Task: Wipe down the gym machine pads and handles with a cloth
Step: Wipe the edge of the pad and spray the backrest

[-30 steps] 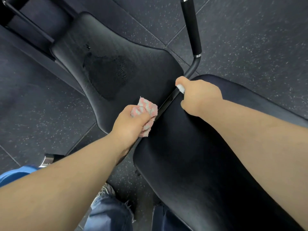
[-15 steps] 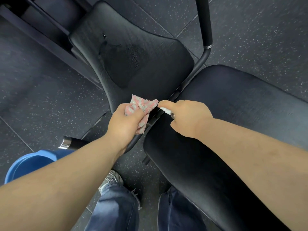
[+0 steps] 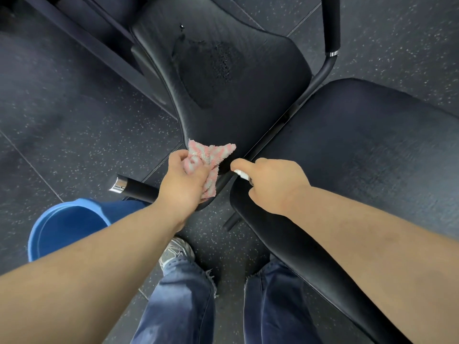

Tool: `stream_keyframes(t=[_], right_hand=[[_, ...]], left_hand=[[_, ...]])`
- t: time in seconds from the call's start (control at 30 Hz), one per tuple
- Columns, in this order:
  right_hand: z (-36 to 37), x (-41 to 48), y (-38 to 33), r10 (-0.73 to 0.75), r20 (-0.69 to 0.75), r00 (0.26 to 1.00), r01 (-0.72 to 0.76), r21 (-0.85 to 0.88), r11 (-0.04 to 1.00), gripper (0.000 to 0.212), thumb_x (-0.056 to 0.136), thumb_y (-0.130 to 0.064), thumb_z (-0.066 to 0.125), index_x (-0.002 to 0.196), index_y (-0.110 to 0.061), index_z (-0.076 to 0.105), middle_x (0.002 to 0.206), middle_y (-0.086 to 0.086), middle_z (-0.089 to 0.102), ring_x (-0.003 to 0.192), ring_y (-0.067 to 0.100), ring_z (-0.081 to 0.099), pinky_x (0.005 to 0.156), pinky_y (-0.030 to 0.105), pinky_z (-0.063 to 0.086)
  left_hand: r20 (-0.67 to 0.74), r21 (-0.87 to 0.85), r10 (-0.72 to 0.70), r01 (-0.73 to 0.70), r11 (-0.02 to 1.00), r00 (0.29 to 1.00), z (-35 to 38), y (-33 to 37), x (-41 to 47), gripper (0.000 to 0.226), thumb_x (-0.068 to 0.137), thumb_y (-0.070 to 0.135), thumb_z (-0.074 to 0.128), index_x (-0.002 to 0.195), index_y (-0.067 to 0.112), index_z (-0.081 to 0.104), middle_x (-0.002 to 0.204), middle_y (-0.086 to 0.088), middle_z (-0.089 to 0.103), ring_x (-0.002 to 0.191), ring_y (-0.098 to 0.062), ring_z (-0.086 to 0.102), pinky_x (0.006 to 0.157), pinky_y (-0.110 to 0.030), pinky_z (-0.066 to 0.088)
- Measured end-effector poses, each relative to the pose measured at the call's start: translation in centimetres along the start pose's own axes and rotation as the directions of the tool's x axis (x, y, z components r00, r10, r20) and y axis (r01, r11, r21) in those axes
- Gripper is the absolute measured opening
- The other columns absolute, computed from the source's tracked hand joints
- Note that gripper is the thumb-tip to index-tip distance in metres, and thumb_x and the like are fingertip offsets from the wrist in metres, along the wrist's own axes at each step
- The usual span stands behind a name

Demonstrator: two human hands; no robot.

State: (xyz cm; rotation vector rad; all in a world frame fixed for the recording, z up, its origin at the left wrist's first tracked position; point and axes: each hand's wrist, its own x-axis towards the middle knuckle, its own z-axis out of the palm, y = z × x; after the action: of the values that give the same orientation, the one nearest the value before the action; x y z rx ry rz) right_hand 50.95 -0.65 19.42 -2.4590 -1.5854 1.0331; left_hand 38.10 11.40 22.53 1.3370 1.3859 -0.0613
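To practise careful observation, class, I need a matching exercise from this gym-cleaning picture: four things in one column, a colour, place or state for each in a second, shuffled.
Column A
1. cloth
2. bucket
3. far pad
4. handle grip

Column B
a. blue, standing on the floor
b. bears a dark, damp-looking patch
c. pink and grey, gripped by the left hand
d. black with a chrome end cap

Pairs: 1-c, 2-a, 3-b, 4-d
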Motion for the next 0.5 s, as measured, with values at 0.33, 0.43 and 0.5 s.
stream_keyframes(t=[0.33, 0.43, 0.5], right_hand=[[0.2, 1.0, -0.6, -0.027, 0.032, 0.999, 0.027, 0.014, 1.000, 0.067, 0.089, -0.013, 0.051, 0.146, -0.039, 0.027, 0.082, -0.005, 0.051, 0.069, 0.019, 0.053, 0.058, 0.032, 0.043], [-0.7, 1.6, -0.2, 0.017, 0.082, 0.996, -0.039, 0.280, 0.959, 0.067, 0.095, -0.019, 0.057, 0.152, -0.030, 0.025, 0.090, -0.005, 0.057, 0.066, 0.010, 0.047, 0.058, 0.025, 0.039], [-1.6, 1.7, 0.2, 0.015, 0.128, 0.992, -0.075, 0.482, 0.873, 0.054, 0.096, -0.022, 0.060, 0.144, -0.035, 0.039, 0.091, -0.008, 0.058, 0.065, 0.007, 0.048, 0.056, 0.015, 0.037]], left_hand=[[-0.066, 0.029, -0.009, 0.010, 1.000, 0.998, 0.4, -1.1, 0.0, 0.025, 0.094, 0.013, 0.059, 0.114, 0.012, 0.045, 0.073, 0.011, 0.058, 0.053, 0.005, 0.053, 0.043, -0.008, 0.039], [-0.073, 0.020, -0.015, 0.017, 1.000, 0.997, -0.5, -1.4, -0.1, 0.024, 0.094, 0.013, 0.059, 0.114, 0.011, 0.047, 0.075, 0.011, 0.059, 0.060, -0.001, 0.053, 0.046, -0.009, 0.041], [-0.064, 0.025, -0.007, 0.009, 1.000, 0.998, -0.9, -1.4, -0.2, 0.023, 0.094, 0.013, 0.059, 0.113, 0.011, 0.048, 0.073, 0.011, 0.059, 0.056, 0.002, 0.054, 0.046, -0.009, 0.041]])
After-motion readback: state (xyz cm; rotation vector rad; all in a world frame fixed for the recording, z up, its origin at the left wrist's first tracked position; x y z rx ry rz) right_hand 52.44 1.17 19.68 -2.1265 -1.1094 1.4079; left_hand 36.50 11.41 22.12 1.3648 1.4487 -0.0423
